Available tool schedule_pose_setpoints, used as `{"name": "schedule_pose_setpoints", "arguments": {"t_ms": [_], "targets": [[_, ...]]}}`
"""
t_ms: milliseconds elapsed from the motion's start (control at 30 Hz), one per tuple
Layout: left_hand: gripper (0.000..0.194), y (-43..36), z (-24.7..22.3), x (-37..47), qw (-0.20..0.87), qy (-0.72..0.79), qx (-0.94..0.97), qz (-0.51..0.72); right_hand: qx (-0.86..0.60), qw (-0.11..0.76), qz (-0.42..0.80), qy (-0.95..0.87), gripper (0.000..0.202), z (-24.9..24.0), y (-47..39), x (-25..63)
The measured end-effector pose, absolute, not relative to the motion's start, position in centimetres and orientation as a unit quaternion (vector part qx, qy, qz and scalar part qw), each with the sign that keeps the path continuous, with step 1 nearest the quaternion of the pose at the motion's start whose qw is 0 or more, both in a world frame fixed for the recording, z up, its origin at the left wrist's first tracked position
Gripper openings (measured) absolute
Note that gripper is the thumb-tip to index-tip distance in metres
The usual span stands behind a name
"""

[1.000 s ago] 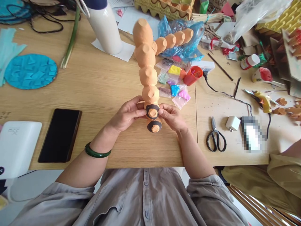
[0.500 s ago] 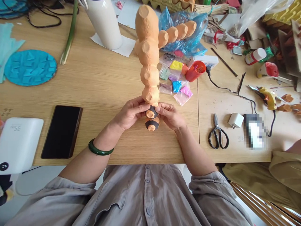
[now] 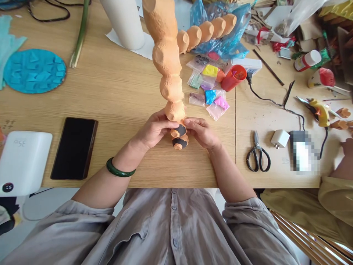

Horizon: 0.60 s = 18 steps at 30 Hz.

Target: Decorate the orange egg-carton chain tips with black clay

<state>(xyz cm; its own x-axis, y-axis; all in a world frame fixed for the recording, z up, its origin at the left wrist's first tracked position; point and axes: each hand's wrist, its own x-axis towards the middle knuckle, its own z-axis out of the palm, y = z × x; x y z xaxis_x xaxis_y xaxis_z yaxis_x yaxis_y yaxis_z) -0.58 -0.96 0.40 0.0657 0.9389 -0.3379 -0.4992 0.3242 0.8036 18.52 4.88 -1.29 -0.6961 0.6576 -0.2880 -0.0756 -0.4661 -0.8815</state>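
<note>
In the head view, the left hand (image 3: 156, 129) and the right hand (image 3: 202, 133) both grip an orange bumpy stick (image 3: 167, 59), thumbs and fingers closed on it from either side near its lower end. The stick is in front of the person, above the table (image 3: 110, 92), its thicker end cut off by the top edge of the picture. Black patches (image 3: 179, 130) mark the two lowest bumps, just below the fingertips. Behind it, a second orange bumpy piece (image 3: 206, 31) lies on a blue plastic bag (image 3: 237, 42); whether the two touch, I cannot tell. Small packets of colour (image 3: 210, 70) lie near a red cup (image 3: 234, 79), beyond the right hand. Scissors (image 3: 257, 152) rest to the right beside a white plug (image 3: 280, 138). To the left lie a black phone (image 3: 74, 149) and a white power bank (image 3: 26, 162). A green bangle (image 3: 120, 169) circles the left forearm.
</note>
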Motion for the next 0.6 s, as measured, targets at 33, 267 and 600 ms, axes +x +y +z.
{"name": "schedule_pose_setpoints", "arguments": {"t_ms": [33,267,600], "targets": [[0.053,-0.96,0.41,-0.54,0.686,0.436,0.253,0.524,-0.316,0.232,0.791,-0.470,0.061,-1.28,4.88,18.52],[0.039,-1.00,0.55,-0.30,0.667,0.406,0.319,0.537,-0.304,0.239,0.808,-0.444,0.060,-1.56,5.39,18.89],[0.041,-1.13,0.44,-0.07,0.653,0.396,0.323,0.559,-0.293,0.225,0.844,-0.389,0.058,-1.75,5.17,18.90]]}}
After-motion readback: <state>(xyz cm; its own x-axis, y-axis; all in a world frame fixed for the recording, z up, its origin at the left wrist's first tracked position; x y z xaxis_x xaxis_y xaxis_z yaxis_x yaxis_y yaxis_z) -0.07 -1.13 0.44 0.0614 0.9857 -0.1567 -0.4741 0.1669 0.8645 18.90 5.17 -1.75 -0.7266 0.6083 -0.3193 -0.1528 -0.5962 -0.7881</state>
